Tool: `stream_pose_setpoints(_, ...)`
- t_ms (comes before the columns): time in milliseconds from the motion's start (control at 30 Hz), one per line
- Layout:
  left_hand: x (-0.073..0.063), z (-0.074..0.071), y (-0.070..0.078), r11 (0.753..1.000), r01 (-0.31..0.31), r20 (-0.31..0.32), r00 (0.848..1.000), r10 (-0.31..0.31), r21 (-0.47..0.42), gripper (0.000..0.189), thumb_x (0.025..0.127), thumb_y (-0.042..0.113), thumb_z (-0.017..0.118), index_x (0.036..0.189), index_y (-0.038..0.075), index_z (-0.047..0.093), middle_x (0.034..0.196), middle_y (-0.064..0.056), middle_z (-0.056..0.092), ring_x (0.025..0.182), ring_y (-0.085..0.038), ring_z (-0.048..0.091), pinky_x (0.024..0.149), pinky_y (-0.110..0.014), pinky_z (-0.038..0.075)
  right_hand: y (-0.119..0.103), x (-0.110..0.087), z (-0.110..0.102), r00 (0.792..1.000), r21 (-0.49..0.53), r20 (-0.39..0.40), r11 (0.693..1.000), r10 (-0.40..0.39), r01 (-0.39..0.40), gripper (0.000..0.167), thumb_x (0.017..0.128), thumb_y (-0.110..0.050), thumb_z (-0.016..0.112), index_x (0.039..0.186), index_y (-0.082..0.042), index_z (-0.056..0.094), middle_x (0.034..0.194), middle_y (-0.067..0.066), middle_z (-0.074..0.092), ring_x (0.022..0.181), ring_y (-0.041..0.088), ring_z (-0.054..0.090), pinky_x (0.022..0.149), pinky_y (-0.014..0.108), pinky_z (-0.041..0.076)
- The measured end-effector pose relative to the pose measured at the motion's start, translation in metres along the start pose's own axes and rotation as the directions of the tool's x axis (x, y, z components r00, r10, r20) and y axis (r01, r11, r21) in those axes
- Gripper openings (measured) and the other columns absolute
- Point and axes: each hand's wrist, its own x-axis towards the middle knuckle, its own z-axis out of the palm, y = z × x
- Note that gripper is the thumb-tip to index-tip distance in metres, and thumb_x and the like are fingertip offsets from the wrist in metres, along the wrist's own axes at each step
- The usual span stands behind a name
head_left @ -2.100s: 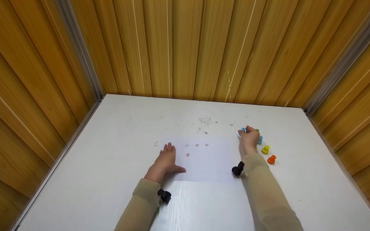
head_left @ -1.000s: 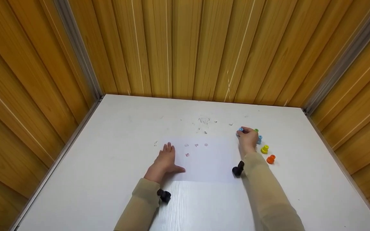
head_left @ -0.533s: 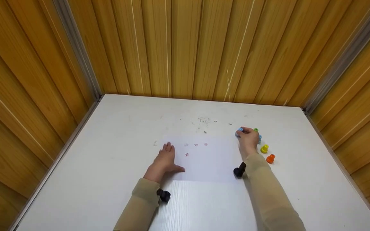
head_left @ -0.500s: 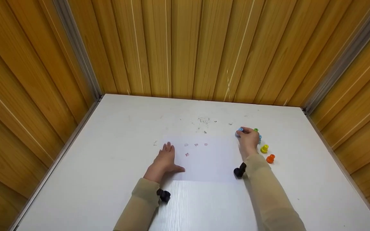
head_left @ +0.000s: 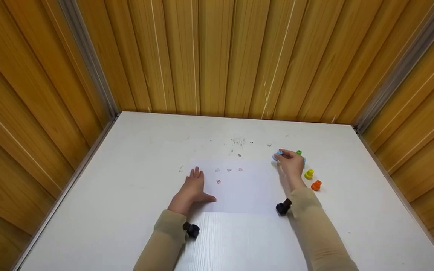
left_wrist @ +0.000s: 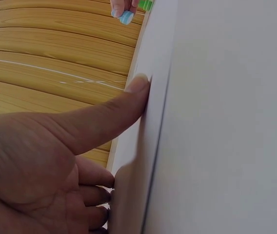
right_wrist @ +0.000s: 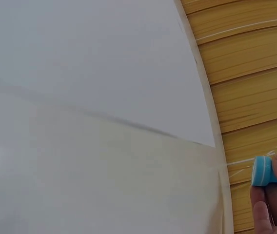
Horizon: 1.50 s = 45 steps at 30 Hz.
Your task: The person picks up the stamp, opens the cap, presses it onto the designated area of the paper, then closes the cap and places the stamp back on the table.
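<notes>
My right hand (head_left: 291, 164) pinches a small light-blue stamp (head_left: 277, 155) above the table, just off the paper's upper right corner. In the right wrist view the stamp (right_wrist: 261, 170) sits between thumb and fingers, its flat end turned toward the left. My left hand (head_left: 191, 189) rests with fingers and thumb straight on the left side of a white sheet of paper (head_left: 249, 194). The left wrist view shows the thumb (left_wrist: 109, 114) touching the sheet near its edge. Several small reddish prints (head_left: 218, 181) mark the paper, three of them in a row above one.
Right of the right hand stand a green stamp (head_left: 298, 152), a yellow stamp (head_left: 309, 174) and an orange stamp (head_left: 316, 185). Another blue one is mostly hidden behind the hand. Dark smudges (head_left: 238, 141) stain the white table (head_left: 145, 150). Wood-patterned walls (head_left: 217, 56) enclose it.
My right hand has drawn the blue stamp slightly leftward, away from the others, and the stamp now tilts. My left hand stays in place on the paper.
</notes>
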Motion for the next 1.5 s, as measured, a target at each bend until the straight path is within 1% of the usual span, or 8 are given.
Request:
stream_pose_setpoints(433,-0.001,-0.001,0.0,1.0,-0.004,-0.004,1.0,0.004,-0.012,0.118,0.078,0.041,0.09,0.158,-0.01,0.022,0.17,-0.03,0.011,0.16,-0.042,0.01,0.133,-0.052,0.013,-0.013,-0.022,-0.001,0.993,-0.023,0.116,0.999,0.035,-0.032,0.037,0.095,-0.021,0.076,0.131,-0.013,0.071,0.132,0.013,0.069,0.113,0.023,0.062,0.104,0.035,0.057)
stream_pose_setpoints(700,-0.001,-0.001,0.001,1.0,-0.005,-0.004,1.0,0.004,-0.011,0.116,0.078,0.04,0.09,0.158,-0.011,0.024,0.169,-0.03,0.012,0.16,-0.042,0.01,0.132,-0.052,0.013,-0.018,-0.035,0.007,0.989,-0.012,0.144,0.999,-0.037,0.039,0.036,0.092,-0.019,0.079,0.126,-0.009,0.074,0.125,0.012,0.073,0.11,0.019,0.064,0.083,0.011,0.053)
stream_pose_setpoints(867,-0.001,-0.002,0.001,0.999,0.002,0.002,1.0,-0.002,-0.047,0.116,0.078,0.039,0.09,0.159,-0.01,0.022,0.17,-0.029,0.009,0.161,-0.041,0.008,0.133,-0.051,0.011,-0.018,-0.043,0.014,0.982,0.046,0.166,0.996,-0.086,0.08,0.034,0.09,-0.016,0.081,0.122,-0.007,0.076,0.114,0.008,0.077,0.097,0.012,0.065,0.078,0.01,0.054)
stream_pose_setpoints(967,-0.001,-0.002,0.004,0.993,-0.011,-0.016,1.0,0.009,-0.121,0.113,0.081,0.038,0.089,0.159,-0.008,0.022,0.17,-0.028,0.009,0.161,-0.039,0.006,0.133,-0.05,0.009,-0.02,-0.051,0.019,0.978,0.083,0.172,0.991,-0.119,0.107,0.03,0.089,-0.012,0.081,0.118,-0.006,0.077,0.111,0.007,0.078,0.094,0.009,0.067,0.079,0.011,0.055)
stream_pose_setpoints(1067,0.0,-0.001,0.012,0.954,-0.066,-0.083,0.996,0.044,-0.292,0.1,0.085,0.035,0.085,0.159,-0.004,0.029,0.17,-0.024,0.019,0.16,-0.038,0.014,0.132,-0.051,0.015,-0.024,-0.061,0.027,0.965,0.125,0.213,0.984,-0.152,0.127,0.029,0.089,-0.009,0.08,0.118,-0.005,0.076,0.112,0.008,0.078,0.095,0.009,0.068,0.083,0.013,0.057)
stream_pose_setpoints(1200,0.001,0.004,0.026,0.85,-0.174,-0.208,0.975,0.078,-0.497,0.077,0.09,0.03,0.08,0.153,0.003,0.046,0.161,-0.019,0.043,0.152,-0.039,0.036,0.126,-0.053,0.032,-0.029,-0.076,0.038,0.943,0.18,0.272,0.973,-0.19,0.144,0.029,0.089,-0.006,0.079,0.118,-0.002,0.075,0.111,0.01,0.078,0.095,0.01,0.071,0.086,0.017,0.059)
stream_pose_setpoints(1333,0.001,0.011,0.038,0.783,-0.258,-0.297,0.95,0.099,-0.565,0.059,0.094,0.025,0.077,0.144,0.003,0.058,0.148,-0.017,0.059,0.14,-0.038,0.054,0.117,-0.049,0.046,-0.03,-0.087,0.049,0.934,0.223,0.289,0.964,-0.209,0.147,0.029,0.088,-0.005,0.08,0.116,-0.001,0.076,0.111,0.011,0.078,0.094,0.009,0.071,0.086,0.018,0.06)
stream_pose_setpoints(1500,0.001,0.018,0.045,0.699,-0.327,-0.358,0.928,0.109,-0.636,0.049,0.092,0.017,0.078,0.136,0.001,0.064,0.135,-0.016,0.069,0.127,-0.032,0.066,0.107,-0.039,0.056,-0.03,-0.1,0.059,0.922,0.281,0.313,0.95,-0.228,0.14,0.029,0.088,-0.004,0.08,0.116,0.001,0.076,0.113,0.012,0.079,0.095,0.008,0.072,0.087,0.019,0.06)
